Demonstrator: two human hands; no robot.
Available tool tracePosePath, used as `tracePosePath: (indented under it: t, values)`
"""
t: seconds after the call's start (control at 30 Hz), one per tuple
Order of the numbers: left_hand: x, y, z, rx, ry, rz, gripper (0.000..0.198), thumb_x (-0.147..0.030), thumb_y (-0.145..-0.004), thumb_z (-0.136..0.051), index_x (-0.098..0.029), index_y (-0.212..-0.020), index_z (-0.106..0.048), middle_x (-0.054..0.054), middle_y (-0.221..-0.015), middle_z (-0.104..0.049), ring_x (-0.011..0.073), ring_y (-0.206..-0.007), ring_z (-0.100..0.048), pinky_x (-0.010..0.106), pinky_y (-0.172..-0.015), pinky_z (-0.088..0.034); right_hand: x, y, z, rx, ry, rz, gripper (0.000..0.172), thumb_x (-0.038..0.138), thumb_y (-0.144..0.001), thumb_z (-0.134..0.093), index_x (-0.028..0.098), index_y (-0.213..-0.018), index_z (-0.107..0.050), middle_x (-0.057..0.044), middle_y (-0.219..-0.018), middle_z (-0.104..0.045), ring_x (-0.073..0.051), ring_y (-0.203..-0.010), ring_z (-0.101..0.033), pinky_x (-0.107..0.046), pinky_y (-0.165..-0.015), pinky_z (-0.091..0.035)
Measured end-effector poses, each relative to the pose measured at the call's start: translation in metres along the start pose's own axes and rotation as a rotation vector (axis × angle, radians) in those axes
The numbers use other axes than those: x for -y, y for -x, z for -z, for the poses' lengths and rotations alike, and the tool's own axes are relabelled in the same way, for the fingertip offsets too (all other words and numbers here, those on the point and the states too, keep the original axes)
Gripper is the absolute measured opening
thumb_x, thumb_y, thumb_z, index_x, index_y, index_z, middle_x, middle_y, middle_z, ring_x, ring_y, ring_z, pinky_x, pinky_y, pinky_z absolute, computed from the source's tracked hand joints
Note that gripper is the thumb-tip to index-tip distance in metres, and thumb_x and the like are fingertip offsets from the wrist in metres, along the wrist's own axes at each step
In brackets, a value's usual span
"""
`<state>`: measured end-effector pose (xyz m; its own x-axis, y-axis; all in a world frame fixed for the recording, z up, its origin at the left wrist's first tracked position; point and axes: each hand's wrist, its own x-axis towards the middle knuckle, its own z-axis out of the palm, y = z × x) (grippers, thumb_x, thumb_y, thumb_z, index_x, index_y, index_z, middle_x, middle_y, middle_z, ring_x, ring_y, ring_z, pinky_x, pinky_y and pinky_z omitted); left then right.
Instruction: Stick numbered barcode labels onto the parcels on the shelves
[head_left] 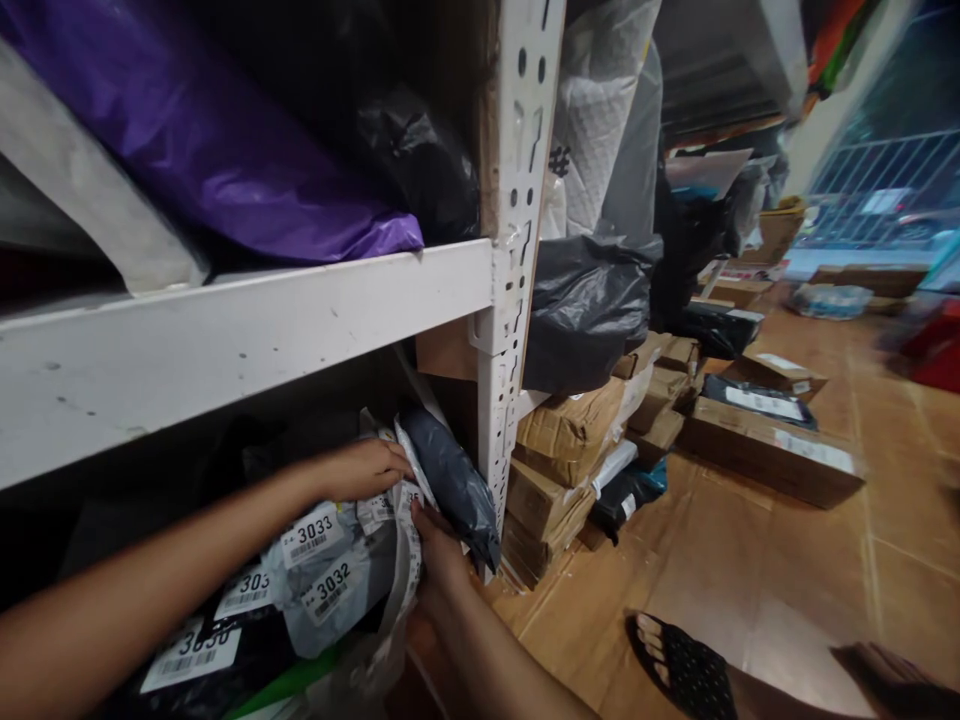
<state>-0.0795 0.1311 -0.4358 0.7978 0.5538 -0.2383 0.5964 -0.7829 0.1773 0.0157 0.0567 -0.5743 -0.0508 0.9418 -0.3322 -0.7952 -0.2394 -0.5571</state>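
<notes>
My left hand (pixel 369 469) reaches under the shelf with its fingers stretched out, touching the pale edge of a parcel. My right hand (pixel 439 545) is closed at the edge of a whitish plastic mailer bag (pixel 406 560), its thumb near a partly hidden label. Just right of both hands a dark grey mailer bag (pixel 454 480) leans against the shelf post. Left of them stand grey mailer bags with labels reading 3033 (pixel 310 532) and 3032 (pixel 331 590). A black mailer bag (pixel 255 660) with a white label is lower down.
A white shelf beam (pixel 247 340) runs above my arms and meets a perforated upright post (pixel 517 250). On the beam's shelf rests a purple bag (pixel 247 150). Stacked cardboard boxes (pixel 559 430) and a long box (pixel 765 450) are on the tiled floor. A sandaled foot (pixel 679 655) shows at lower right.
</notes>
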Motion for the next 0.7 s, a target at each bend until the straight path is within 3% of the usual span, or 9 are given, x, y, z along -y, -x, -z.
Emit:
tracePosePath:
  t: [0.13, 0.23, 0.33, 0.53, 0.7]
  values:
    - [-0.01, -0.008, -0.001, 0.033, -0.091, 0.18, 0.039, -0.032, -0.09, -0.037, -0.015, -0.08, -0.071, 0.009, -0.082, -0.071, 0.0179, -0.079, -0.062, 0.026, -0.076, -0.045, -0.001, -0.007, -0.009, -0.155, -0.135, -0.085, 0.04, 0.033, -0.039, -0.085, 0.017, -0.071, -0.068, -0.004, -0.071, -0.073, -0.025, -0.076, -0.068, -0.036, -0.071, -0.053]
    - [-0.019, -0.013, -0.002, 0.069, -0.183, 0.329, 0.037, -0.035, -0.086, -0.041, -0.016, -0.078, -0.071, 0.009, -0.081, -0.072, 0.0189, -0.076, -0.064, 0.026, -0.07, -0.044, -0.001, -0.007, -0.012, -0.213, -0.134, -0.085, 0.035, 0.026, -0.039, -0.084, 0.018, -0.067, -0.065, -0.003, -0.068, -0.072, -0.025, -0.075, -0.068, -0.035, -0.068, -0.053]
    - [-0.023, -0.017, -0.003, 0.118, -0.274, 0.374, 0.028, -0.033, -0.079, -0.049, -0.016, -0.082, -0.071, 0.01, -0.087, -0.072, 0.0215, -0.08, -0.065, 0.028, -0.07, -0.045, -0.002, -0.006, -0.01, -0.234, -0.108, -0.068, 0.03, 0.023, -0.04, -0.083, 0.019, -0.062, -0.062, 0.0, -0.063, -0.07, -0.022, -0.069, -0.066, -0.032, -0.065, -0.052]
    - [-0.017, -0.016, -0.002, 0.166, -0.256, 0.345, 0.026, -0.029, -0.083, -0.046, -0.019, -0.086, -0.07, 0.008, -0.095, -0.072, 0.0205, -0.088, -0.065, 0.027, -0.075, -0.046, -0.001, -0.002, -0.003, -0.075, -0.099, -0.084, 0.04, 0.038, -0.038, -0.084, 0.018, -0.068, -0.064, 0.001, -0.055, -0.066, -0.023, -0.067, -0.066, -0.033, -0.063, -0.051]
    - [-0.014, -0.018, -0.009, 0.119, -0.28, 0.347, 0.028, -0.031, -0.084, -0.048, -0.013, -0.087, -0.069, 0.017, -0.096, -0.071, 0.0284, -0.09, -0.066, 0.035, -0.076, -0.049, -0.004, -0.008, 0.002, -0.017, 0.098, 0.014, 0.035, 0.048, -0.056, -0.076, 0.017, -0.069, -0.066, -0.003, -0.061, -0.069, -0.023, -0.069, -0.067, -0.034, -0.066, -0.051]
